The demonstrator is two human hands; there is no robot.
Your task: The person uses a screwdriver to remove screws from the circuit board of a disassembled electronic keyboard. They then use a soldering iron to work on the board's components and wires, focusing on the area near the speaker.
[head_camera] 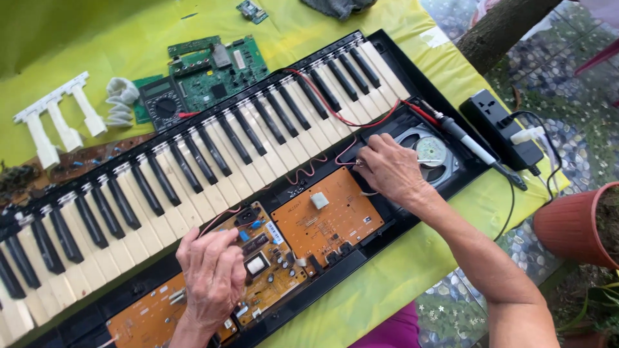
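Observation:
An opened black electronic keyboard lies across a yellow-green cloth, its orange circuit boards exposed along the near edge. My left hand rests over the left orange board, fingers pinched on a thin red wire. My right hand is over the right end of the case, next to the round speaker, fingers closed on thin wires there. A soldering iron with a black handle lies across the keyboard's right end, beyond my right hand.
A green circuit board and a dark multimeter lie beyond the keys, with white plastic parts at the left. A black power strip sits at the table's right edge. A terracotta pot stands beside it.

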